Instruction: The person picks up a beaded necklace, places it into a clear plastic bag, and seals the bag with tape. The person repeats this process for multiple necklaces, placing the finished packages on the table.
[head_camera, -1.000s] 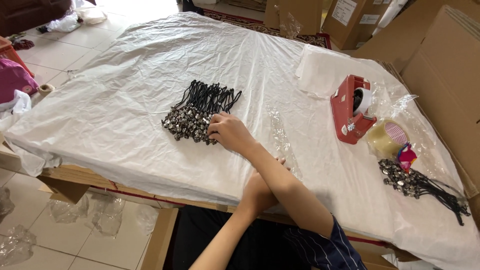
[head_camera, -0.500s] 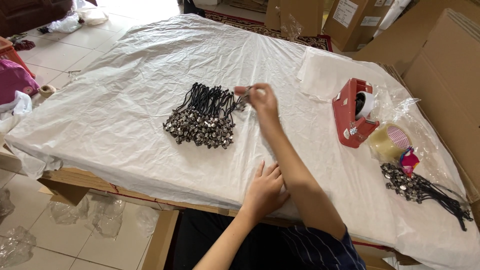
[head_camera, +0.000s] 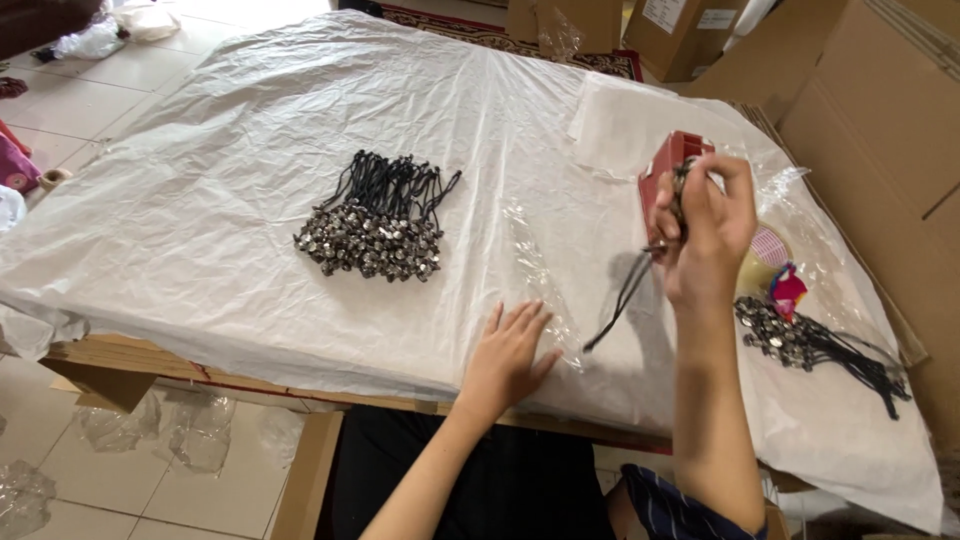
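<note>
While the right hand (head_camera: 700, 225) is closed around one charm, lifted above the surface (head_camera: 200, 230) with its black cord (head_camera: 618, 300) dangling, the grip should stay firm on the metal end — a loose cord could snag the tape dispenser (head_camera: 668, 165) behind it. Left hand (head_camera: 505, 355) lies open and flat beside the clear bag (head_camera: 540, 275), well placed to pin it; the pile (head_camera: 375, 225) sits well apart.

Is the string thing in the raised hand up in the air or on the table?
Up in the air: the right hand holds it, and its black cord dangles.
</note>
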